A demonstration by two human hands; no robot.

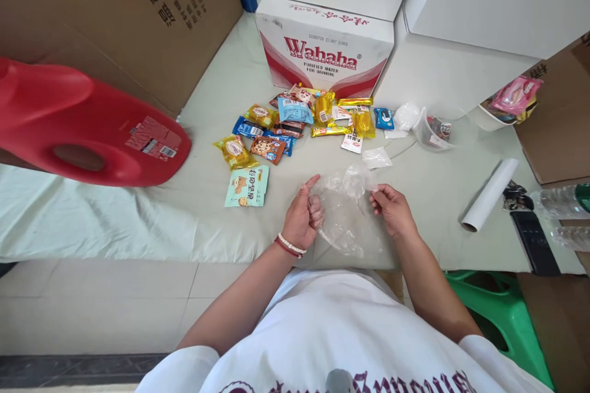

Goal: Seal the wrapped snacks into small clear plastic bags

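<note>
Between my two hands, close to the table's front edge, a crumpled clear plastic bag [348, 221] is held up. My left hand [304, 215], with beads at the wrist, has its fingers curled on the bag's left side while one finger points outward. On the other side, my right hand [391, 207] pinches the bag's upper right edge between thumb and fingertips. A mint-green snack packet [247, 186] lies left of my left hand. Just beyond the bag is a small white packet [377, 158]. Farther back, several wrapped snacks [288, 120] lie in a loose pile.
A white and red water carton [327, 52] stands behind the snacks. At left is a large red jug [92, 129]. On the right are a clear plastic cup [433, 135], a white roll [489, 195], keys [517, 196], a black phone [534, 244] and plastic bottles [560, 202].
</note>
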